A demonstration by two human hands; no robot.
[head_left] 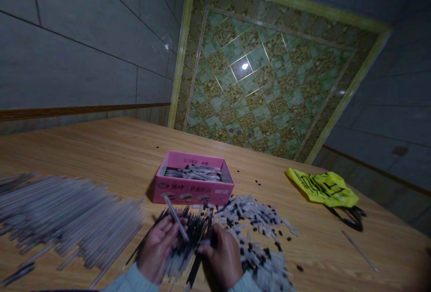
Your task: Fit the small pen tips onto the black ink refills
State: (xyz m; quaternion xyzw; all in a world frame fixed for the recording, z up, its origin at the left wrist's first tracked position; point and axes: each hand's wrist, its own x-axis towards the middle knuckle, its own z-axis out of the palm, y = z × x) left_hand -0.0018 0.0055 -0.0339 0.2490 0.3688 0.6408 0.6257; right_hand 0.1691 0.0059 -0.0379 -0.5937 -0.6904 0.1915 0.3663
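Grey plastic pen barrel (176,223) is held in the left hand (158,249), fingers curled closed around its lower portion; its long axis runs diagonally, the upper end pointing up and to the left toward the pink box (193,184), the lower end pointing down and right toward the right hand (220,258). Whether the barrel already carries a refill or a cap cannot be told, since the frame is motion-blurred. The right hand is partly closed, fingertips pressed down on a bundle of black refills (197,231) lying on the bench (101,148) between the two hands; it appears to pinch one or several of them, but the exact grip cannot be told. Judged from how the stock lies, the work is at an early to middle stage: the pink box holds only a shallow layer of grey pieces laid roughly left to right, while a large pile of grey barrels (63,215) lies to the left of the hands, fanned with their long axes running mostly left to right and slightly toward the person. A heap of small white and black caps (256,224) lies to the right of the hands, touching the refill bundle. Most of the stock therefore appears unprocessed. Farther right, well apart from the hands, a yellow plastic bag (323,188) rests on the bench, and a single thin stick (359,250) lies near the bench edge.
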